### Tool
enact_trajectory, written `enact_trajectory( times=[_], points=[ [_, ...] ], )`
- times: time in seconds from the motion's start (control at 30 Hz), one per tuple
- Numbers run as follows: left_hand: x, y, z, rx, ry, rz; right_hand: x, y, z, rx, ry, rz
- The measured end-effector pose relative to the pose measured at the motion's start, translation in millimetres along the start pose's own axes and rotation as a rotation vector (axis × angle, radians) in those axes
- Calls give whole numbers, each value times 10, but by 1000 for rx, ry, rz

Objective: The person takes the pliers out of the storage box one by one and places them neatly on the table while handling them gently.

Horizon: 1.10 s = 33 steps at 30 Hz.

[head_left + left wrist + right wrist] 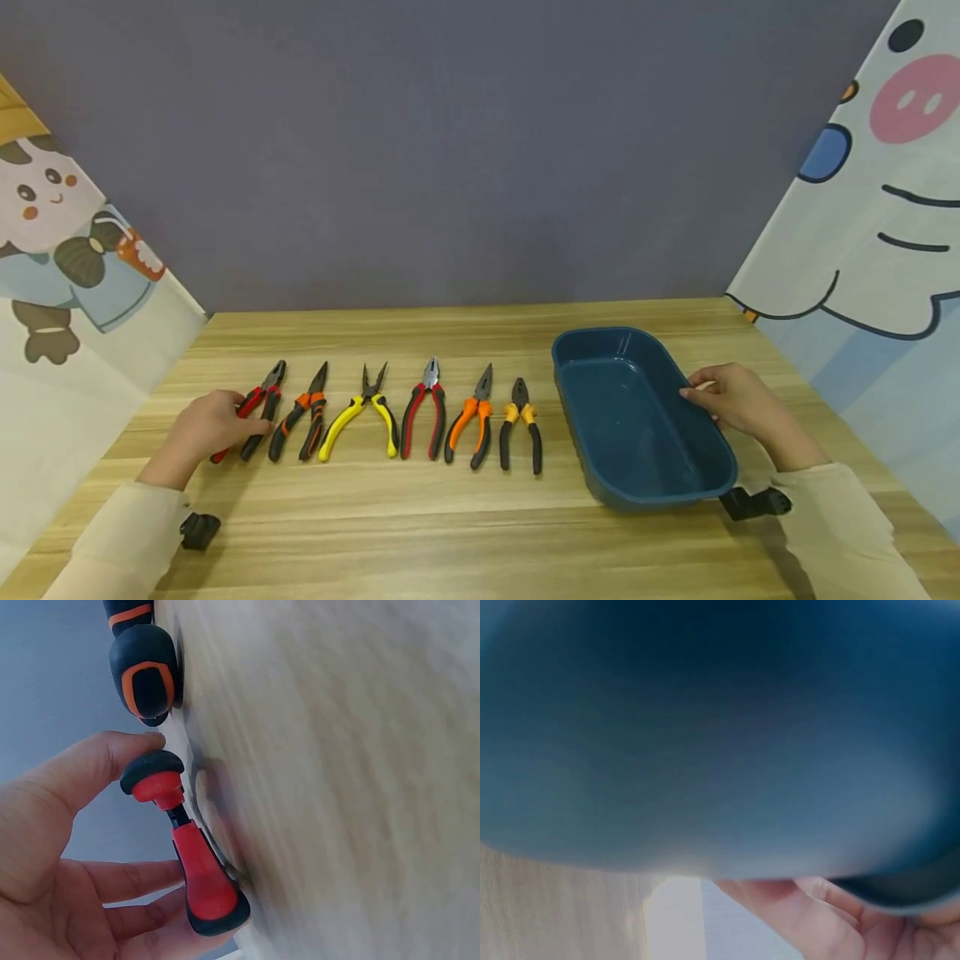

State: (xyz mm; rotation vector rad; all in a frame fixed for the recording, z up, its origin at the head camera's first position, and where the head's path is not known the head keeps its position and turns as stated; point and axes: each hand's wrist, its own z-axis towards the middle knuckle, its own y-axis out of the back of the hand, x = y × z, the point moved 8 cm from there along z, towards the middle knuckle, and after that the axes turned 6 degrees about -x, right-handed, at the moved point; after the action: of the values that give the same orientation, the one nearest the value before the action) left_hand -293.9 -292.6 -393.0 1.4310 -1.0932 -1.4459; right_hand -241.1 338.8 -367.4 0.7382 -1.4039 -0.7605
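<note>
At the left end of a row of pliers, my left hand [213,427] grips the red-and-black combination pliers [274,377] by the handles. In the left wrist view the thumb lies on one red-and-black handle and the other fingers are against the second handle [206,877]. The handles are slightly spread, and the pliers lie at the wooden tabletop. On the right, my right hand [738,406] pinches the side rim of a dark blue plastic tub [630,417], thumb over the edge. Nothing lies inside the tub. In the right wrist view the tub's wall [705,765] hides much of the hand.
Rightward along the row lie black-and-orange pliers [316,403], yellow long-nose pliers [352,410], red-and-black pliers [431,375], orange-and-black long-nose pliers [483,385] and smaller yellow-and-black pliers [520,398]. A grey panel [465,167] stands behind the table [420,542].
</note>
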Motion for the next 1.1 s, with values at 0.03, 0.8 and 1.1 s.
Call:
enact_trajectory(
  times=[0.03, 0.8, 1.1],
  points=[
    [4, 1, 3, -1, 2, 0, 1, 0, -1, 0, -1, 0],
    [-92, -29, -6, 18, 27, -5, -33, -17, 9, 5, -19, -15],
    [-88, -47, -6, 41, 31, -5, -39, -17, 8, 0, -9, -18]
  ],
)
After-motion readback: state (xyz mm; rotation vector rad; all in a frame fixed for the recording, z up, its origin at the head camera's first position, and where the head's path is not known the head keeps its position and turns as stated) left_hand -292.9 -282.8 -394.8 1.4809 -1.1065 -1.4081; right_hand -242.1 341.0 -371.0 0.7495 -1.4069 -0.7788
